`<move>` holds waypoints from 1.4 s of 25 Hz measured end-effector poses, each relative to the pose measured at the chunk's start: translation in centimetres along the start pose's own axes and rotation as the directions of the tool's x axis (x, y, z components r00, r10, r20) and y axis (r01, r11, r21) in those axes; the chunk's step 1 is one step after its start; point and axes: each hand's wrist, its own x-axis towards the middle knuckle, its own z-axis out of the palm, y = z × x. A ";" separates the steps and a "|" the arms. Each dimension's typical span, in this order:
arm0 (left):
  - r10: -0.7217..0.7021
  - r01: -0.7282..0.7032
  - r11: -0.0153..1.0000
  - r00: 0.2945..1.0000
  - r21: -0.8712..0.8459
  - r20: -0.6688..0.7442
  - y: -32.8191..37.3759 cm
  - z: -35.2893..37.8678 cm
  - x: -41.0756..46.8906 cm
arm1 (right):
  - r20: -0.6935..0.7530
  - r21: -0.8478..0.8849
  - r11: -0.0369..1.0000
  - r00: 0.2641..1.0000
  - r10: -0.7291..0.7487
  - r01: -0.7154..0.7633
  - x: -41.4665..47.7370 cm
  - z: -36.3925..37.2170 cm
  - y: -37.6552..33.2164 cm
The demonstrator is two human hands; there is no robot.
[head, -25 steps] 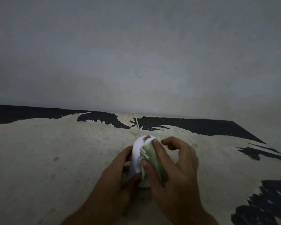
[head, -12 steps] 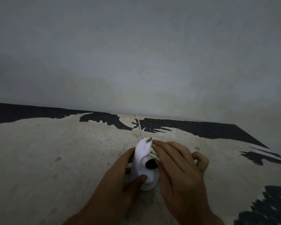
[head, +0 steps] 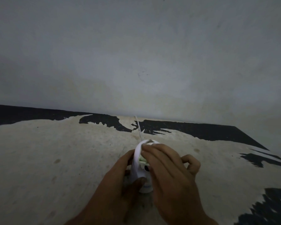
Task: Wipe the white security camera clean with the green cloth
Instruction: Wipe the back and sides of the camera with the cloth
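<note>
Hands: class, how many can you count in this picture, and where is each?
2. The left hand grips the white security camera from its left; the right hand presses the green cloth against its front.

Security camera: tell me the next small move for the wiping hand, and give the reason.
Probably draw the right hand down across the front of the white security camera. Its fingers press the green cloth against the upper face, only a sliver of cloth showing, while the dark lens just below looks uncovered. The left hand grips the body, so it should hold steady.
</note>
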 end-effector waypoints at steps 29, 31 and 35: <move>0.393 -0.379 0.916 0.914 -0.134 0.104 4.2 -0.7 -0.5 | 0.305 0.505 0.647 0.819 0.485 -0.571 0.6 0.2 2.7; 0.421 -0.410 0.906 0.901 -0.104 0.107 4.2 -0.7 -0.5 | 0.332 0.529 0.595 0.793 0.511 -0.605 1.0 0.6 3.4; 0.397 -0.388 0.916 0.912 -0.100 0.097 4.3 -0.8 -0.4 | 0.361 0.551 0.568 0.788 0.499 -0.612 1.8 1.1 3.3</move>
